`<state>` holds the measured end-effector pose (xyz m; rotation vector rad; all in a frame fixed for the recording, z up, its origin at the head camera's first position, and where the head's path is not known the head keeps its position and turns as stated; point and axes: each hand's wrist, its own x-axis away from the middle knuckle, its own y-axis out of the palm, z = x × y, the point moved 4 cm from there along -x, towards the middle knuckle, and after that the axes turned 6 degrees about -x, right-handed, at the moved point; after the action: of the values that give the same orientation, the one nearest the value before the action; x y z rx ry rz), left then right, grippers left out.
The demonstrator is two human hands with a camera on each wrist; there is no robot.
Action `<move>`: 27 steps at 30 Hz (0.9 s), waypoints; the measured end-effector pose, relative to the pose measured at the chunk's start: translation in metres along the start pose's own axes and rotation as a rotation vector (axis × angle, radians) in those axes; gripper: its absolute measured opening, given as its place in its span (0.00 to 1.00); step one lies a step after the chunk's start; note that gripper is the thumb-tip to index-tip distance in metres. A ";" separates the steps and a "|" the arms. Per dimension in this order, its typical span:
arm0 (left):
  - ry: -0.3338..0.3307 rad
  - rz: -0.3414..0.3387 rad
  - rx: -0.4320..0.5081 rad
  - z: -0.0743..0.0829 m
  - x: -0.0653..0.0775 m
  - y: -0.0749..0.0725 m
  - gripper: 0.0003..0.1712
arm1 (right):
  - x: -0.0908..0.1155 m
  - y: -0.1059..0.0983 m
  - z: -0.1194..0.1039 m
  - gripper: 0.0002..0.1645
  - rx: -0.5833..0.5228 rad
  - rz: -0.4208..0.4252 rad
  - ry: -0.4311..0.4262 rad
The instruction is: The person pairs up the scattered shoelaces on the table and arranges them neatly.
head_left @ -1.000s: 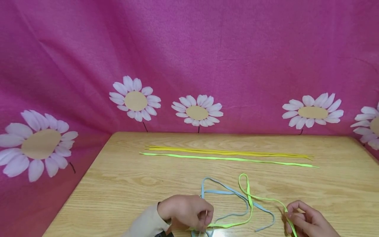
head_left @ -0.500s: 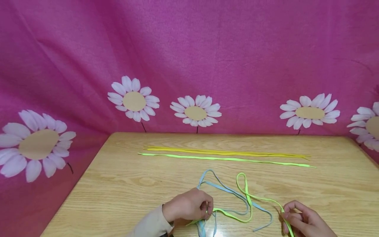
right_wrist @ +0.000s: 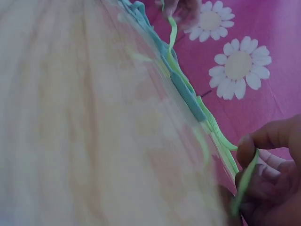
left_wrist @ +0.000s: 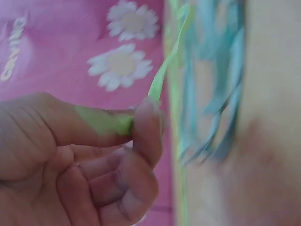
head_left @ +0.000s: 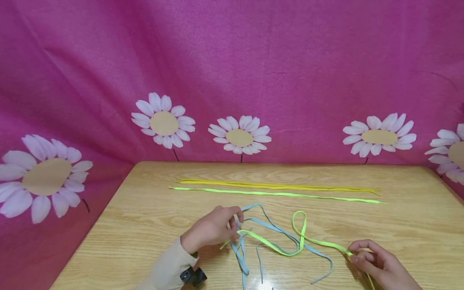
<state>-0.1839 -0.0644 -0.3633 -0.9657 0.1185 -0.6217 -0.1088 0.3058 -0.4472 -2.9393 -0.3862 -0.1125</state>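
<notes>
A neon-green shoelace [head_left: 267,242] runs from hand to hand, with a loop standing out at its middle. My left hand [head_left: 216,226] pinches it near one end; in the left wrist view the lace [left_wrist: 161,80] comes up from between thumb and index finger. At the lower right, my right hand [head_left: 380,259] pinches the same lace between thumb and fingers, and its tail hangs below. Pale blue shoelaces [head_left: 277,229] lie tangled on the table under the green one. Some blue strands pass beneath my left hand, where they are partly hidden.
Yellow shoelaces [head_left: 279,186] lie straight across the back of the wooden table [head_left: 119,225]. Just in front of them is another neon-green shoelace [head_left: 268,194], also straight. A pink cloth [head_left: 290,60] with daisies hangs behind the table. A black device [head_left: 193,276] sits by my left wrist.
My left hand has moved away from me and a little left, drawing the green lace's end along. Blue strands near it have shifted. My right hand has barely moved and still pinches the lace.
</notes>
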 end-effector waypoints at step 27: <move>-0.018 0.119 0.373 -0.101 0.046 -0.107 0.13 | 0.009 -0.070 -0.006 0.34 -0.004 -0.170 -0.296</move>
<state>-0.2299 -0.2070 -0.3276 -0.5991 0.0414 -0.5033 -0.1190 0.3732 -0.4294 -2.9250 -0.6778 0.3034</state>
